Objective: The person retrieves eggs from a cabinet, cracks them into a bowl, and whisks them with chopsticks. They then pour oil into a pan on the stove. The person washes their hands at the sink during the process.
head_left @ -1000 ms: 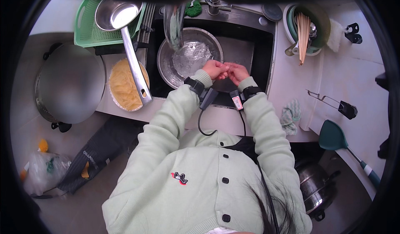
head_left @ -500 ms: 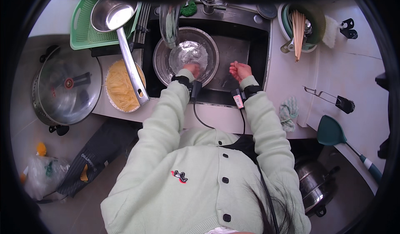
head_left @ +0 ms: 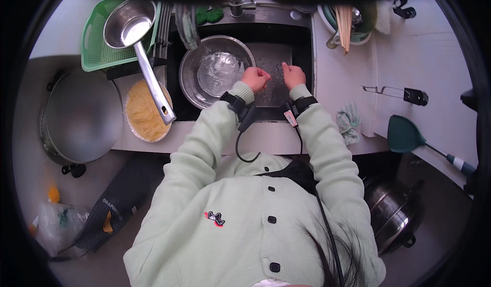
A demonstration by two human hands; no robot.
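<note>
A round metal basin [head_left: 190, 86] with water in it stands in the left part of the dark sink [head_left: 302, 47]. My left hand [head_left: 255, 79] is over the basin's right rim, its fingers drawn together. To the right of it, my right hand [head_left: 294, 76] hovers above the sink floor with its fingers curled in and the thumb pointing up. A small gap separates the two hands. Whatever either hand may hold is hidden by the fingers.
Left of the sink sit a bowl of pale yellow strips [head_left: 146, 114], a metal ladle [head_left: 148, 75] lying across it, and a green basket [head_left: 94, 47]. A large pan [head_left: 82, 116] is further left. On the right lie a crumpled cloth [head_left: 348, 123] and a green spatula [head_left: 405, 134].
My left hand has left the water in the basin and come right, nearer my right hand. The whole view has shifted slightly.
</note>
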